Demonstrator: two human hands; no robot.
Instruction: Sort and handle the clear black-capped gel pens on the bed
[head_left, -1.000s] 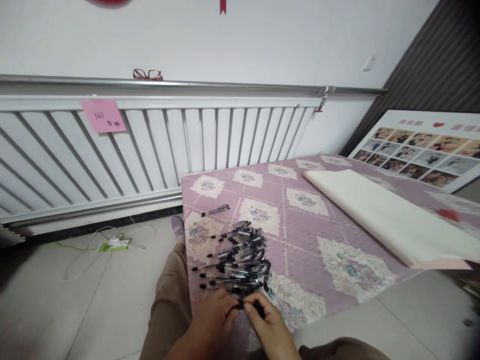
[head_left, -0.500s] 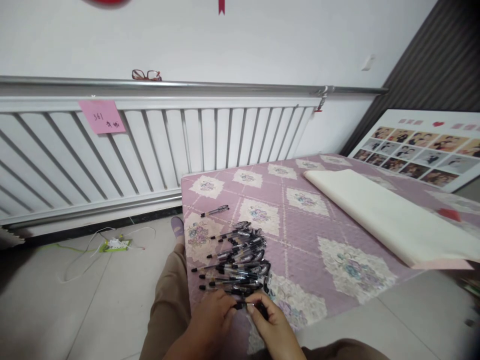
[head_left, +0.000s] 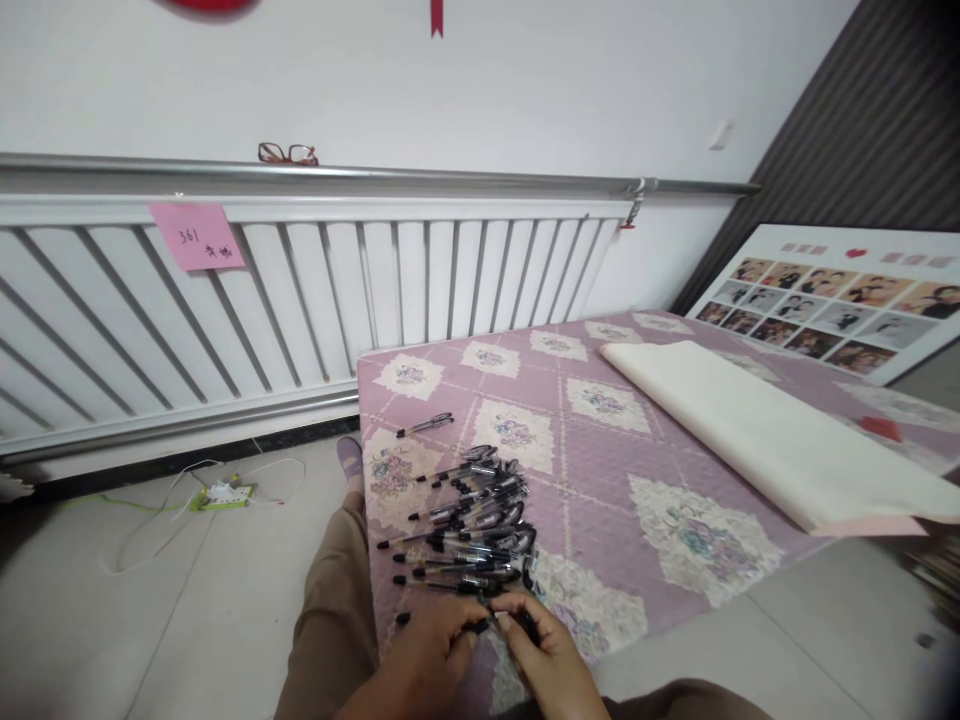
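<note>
Low over the bed's near edge, my left hand is closed on a pen, its dark end showing by the thumb. Right beside it, my right hand pinches a black pen part; the fingers hide most of it, so I cannot tell which part. The fingertips of both hands nearly meet. Just beyond them lies a loose heap of clear-barrelled pens with black caps. One black tip pokes out left of my left hand. A single pen lies apart, farther back.
The purple floral bedspread covers the surface. A folded cream sheet lies at right, near a photo board. Behind is a white radiator with a pink note and glasses above. A power strip sits on the floor.
My hands have shifted slightly, and the black tip left of my left hand has come into sight. The view has moved a little; the pen heap looks the same.
</note>
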